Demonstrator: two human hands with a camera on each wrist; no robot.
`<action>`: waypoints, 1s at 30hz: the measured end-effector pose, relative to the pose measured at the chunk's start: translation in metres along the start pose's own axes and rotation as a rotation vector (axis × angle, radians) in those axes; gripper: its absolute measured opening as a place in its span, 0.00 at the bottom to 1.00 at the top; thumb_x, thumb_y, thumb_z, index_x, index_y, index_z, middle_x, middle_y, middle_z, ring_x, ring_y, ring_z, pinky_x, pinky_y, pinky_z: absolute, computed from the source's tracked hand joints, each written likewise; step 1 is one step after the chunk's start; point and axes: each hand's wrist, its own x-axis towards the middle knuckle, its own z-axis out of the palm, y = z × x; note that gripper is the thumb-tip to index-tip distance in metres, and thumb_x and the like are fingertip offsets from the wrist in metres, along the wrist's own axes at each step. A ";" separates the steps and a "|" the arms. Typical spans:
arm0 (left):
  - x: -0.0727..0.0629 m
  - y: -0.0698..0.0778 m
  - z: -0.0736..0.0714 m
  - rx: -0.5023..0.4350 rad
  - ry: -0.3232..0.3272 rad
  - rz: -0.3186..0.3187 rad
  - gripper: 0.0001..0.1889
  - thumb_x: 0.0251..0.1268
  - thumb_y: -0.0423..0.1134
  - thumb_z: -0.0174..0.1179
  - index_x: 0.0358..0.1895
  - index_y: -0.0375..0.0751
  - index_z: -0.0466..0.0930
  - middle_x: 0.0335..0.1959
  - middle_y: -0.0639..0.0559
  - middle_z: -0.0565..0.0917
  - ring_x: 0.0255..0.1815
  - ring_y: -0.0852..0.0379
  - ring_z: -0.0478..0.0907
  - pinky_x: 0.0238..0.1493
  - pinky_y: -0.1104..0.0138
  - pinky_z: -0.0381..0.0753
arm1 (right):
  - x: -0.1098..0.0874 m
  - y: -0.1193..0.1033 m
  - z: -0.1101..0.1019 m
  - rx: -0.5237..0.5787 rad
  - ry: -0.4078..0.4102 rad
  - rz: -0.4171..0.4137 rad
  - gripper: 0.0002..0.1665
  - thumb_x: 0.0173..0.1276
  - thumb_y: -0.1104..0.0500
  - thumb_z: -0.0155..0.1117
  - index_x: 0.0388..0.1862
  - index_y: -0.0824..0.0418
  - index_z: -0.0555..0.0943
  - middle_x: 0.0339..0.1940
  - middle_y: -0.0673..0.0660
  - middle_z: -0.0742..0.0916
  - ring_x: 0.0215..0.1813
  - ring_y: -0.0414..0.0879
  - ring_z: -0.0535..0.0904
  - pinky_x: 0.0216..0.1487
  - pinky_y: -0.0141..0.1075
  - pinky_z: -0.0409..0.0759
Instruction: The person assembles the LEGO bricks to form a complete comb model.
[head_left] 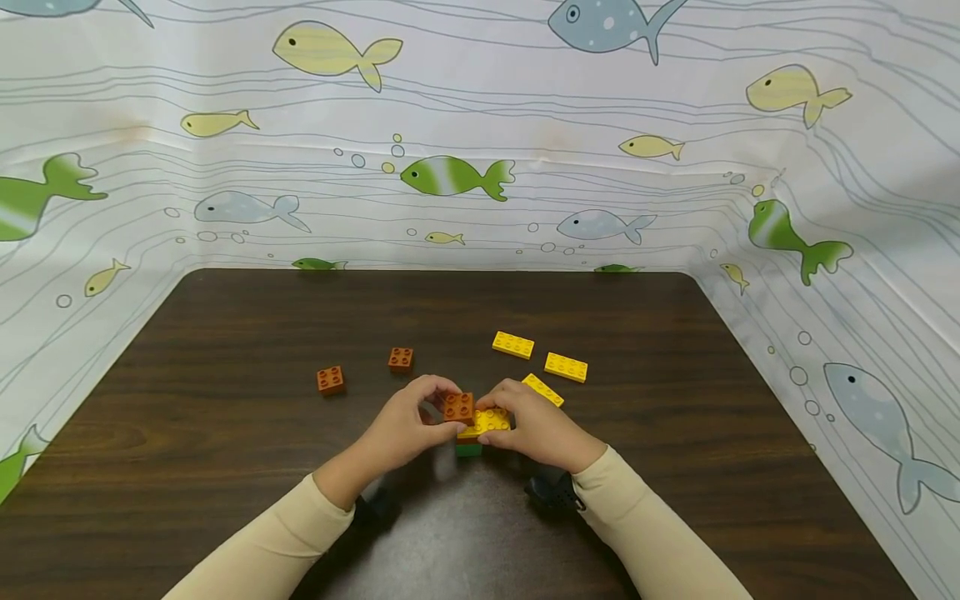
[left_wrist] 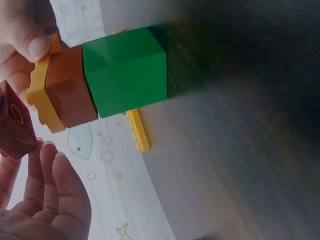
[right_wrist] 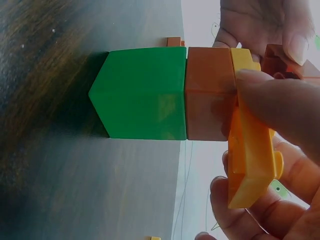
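Note:
A small stack stands on the table: a green block [left_wrist: 127,72] at the bottom, a brown brick [right_wrist: 210,95] on it, and a yellow studded brick [head_left: 492,421] on top, jutting out to the right. My right hand [head_left: 546,427] grips this yellow brick, its thumb on the near side and fingers behind. Between thumb and fingers, my left hand [head_left: 397,429] holds a second brown brick [head_left: 458,407] with four studs. That brick is raised at the left end of the yellow one, its hollow underside partly visible in the right wrist view.
Two loose brown bricks, one farther left [head_left: 330,381] and one nearer the middle [head_left: 401,360], lie beyond the left hand. Three yellow bricks [head_left: 513,345] lie beyond the right hand. A fish-patterned curtain [head_left: 465,225] borders the dark wooden table [head_left: 225,467].

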 end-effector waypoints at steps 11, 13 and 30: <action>0.001 -0.004 0.009 0.042 -0.014 0.036 0.17 0.57 0.36 0.69 0.48 0.41 0.78 0.41 0.51 0.77 0.42 0.49 0.74 0.37 0.67 0.77 | 0.001 0.001 0.000 -0.029 0.013 -0.014 0.21 0.61 0.59 0.71 0.53 0.62 0.81 0.44 0.50 0.79 0.43 0.42 0.75 0.48 0.36 0.78; 0.002 -0.005 0.010 0.050 -0.014 0.038 0.16 0.57 0.36 0.69 0.48 0.41 0.78 0.41 0.51 0.77 0.42 0.51 0.74 0.37 0.67 0.78 | 0.002 0.001 0.000 -0.033 0.015 -0.019 0.21 0.61 0.59 0.71 0.52 0.62 0.81 0.44 0.50 0.79 0.43 0.42 0.75 0.48 0.36 0.78; 0.003 -0.005 0.014 0.088 -0.005 0.027 0.16 0.57 0.36 0.69 0.48 0.42 0.78 0.40 0.53 0.76 0.40 0.55 0.71 0.39 0.65 0.77 | 0.002 0.002 0.001 -0.035 0.009 -0.017 0.21 0.60 0.57 0.72 0.52 0.61 0.81 0.44 0.49 0.79 0.43 0.41 0.75 0.47 0.36 0.77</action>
